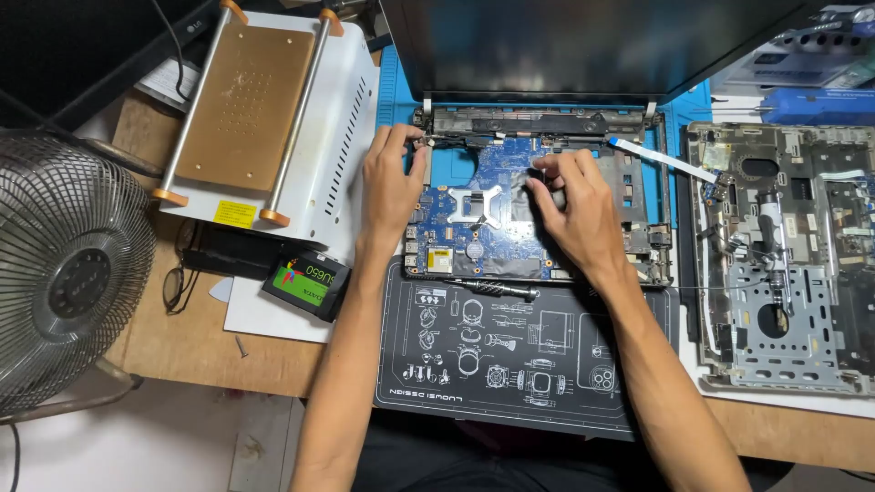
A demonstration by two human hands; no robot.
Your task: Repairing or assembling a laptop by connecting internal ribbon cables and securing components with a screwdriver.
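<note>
An opened laptop base (pixel 638 196) lies on a blue mat, its blue motherboard (pixel 474 228) exposed and its dark screen (pixel 583 41) tilted up behind. My left hand (pixel 392 187) rests on the board's left edge, fingertips pinching at a small part near the left hinge. My right hand (pixel 574 210) lies flat over the middle of the board, fingers pressing down near its upper edge. A white flat ribbon cable (pixel 661 157) sticks out to the right. A dark screwdriver (pixel 492 288) lies along the laptop's front edge.
A black work mat (pixel 510 355) with white drawings is in front. A removed laptop cover (pixel 784 264) sits at right. At left stand a white heating plate machine (pixel 264 118), a black drive (pixel 307 284), glasses (pixel 175 282) and a metal fan (pixel 68 273). A loose screw (pixel 240 346) lies on the wooden table.
</note>
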